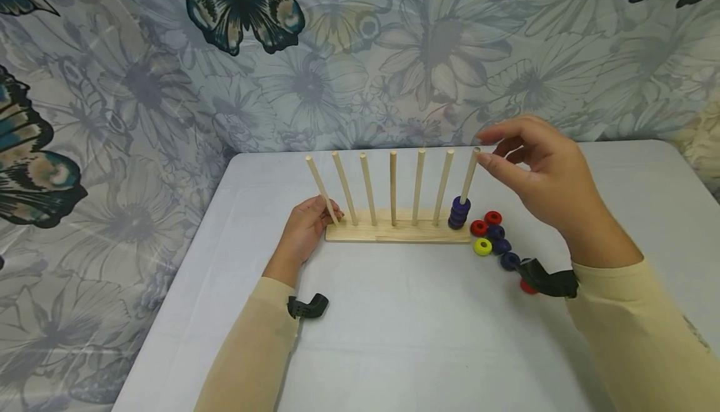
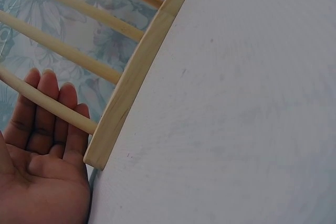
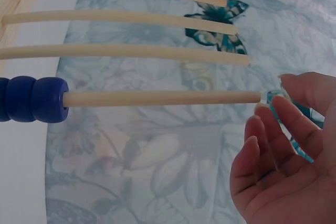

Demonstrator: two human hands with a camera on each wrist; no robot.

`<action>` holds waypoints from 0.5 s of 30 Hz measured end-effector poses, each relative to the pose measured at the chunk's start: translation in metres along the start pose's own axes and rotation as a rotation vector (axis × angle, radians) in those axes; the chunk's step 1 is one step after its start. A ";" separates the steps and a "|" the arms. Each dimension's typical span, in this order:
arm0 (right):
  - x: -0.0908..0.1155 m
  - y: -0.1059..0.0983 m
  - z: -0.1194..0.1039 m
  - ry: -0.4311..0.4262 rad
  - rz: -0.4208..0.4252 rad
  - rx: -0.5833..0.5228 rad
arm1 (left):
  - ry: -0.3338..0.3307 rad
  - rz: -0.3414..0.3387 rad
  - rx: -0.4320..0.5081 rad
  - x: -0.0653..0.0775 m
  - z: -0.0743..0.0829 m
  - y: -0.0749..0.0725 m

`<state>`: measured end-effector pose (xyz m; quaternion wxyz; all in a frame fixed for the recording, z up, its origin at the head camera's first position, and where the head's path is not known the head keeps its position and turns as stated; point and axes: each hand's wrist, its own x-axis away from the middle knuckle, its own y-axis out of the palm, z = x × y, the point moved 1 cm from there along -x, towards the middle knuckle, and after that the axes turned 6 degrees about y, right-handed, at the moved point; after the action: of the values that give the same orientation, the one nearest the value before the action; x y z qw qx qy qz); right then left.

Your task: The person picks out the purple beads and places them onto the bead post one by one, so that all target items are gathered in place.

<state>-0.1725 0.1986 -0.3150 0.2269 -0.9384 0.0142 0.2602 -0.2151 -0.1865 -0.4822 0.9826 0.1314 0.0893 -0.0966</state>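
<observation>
A wooden rack [image 1: 394, 234] with a row of upright pegs stands on the table. Dark blue rings [image 1: 459, 213] are stacked low on its rightmost peg [image 3: 163, 98]. My right hand [image 1: 548, 171] is at the top of that peg, thumb and fingers parted around the tip with nothing held between them. At the rack's other end, my left hand [image 1: 306, 227] is beside the leftmost peg [image 2: 52, 103]. Its fingers [image 2: 48, 98] extend behind that peg, slightly bent, with the palm facing it.
Loose rings lie right of the rack: a yellow ring [image 1: 482, 247], several blue rings [image 1: 510, 261] and red rings [image 1: 479, 228]. One red ring [image 1: 527, 286] is partly hidden by the black wrist strap [image 1: 548, 279]. A white table [image 1: 394, 337] meets patterned cloth at the back.
</observation>
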 end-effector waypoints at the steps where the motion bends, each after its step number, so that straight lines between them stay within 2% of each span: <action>1: 0.001 -0.001 0.000 0.003 0.001 -0.007 | 0.000 0.000 0.001 0.000 0.000 0.000; 9: 0.008 -0.010 0.001 0.054 -0.017 -0.098 | -0.004 0.001 0.006 0.000 0.002 0.001; 15: 0.011 -0.017 0.006 0.042 -0.063 -0.299 | -0.008 0.007 -0.003 0.001 0.002 0.002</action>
<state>-0.1630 0.2170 -0.3181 0.0923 -0.9669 -0.0492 0.2325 -0.2133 -0.1858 -0.4797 0.9834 0.1298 0.0851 -0.0938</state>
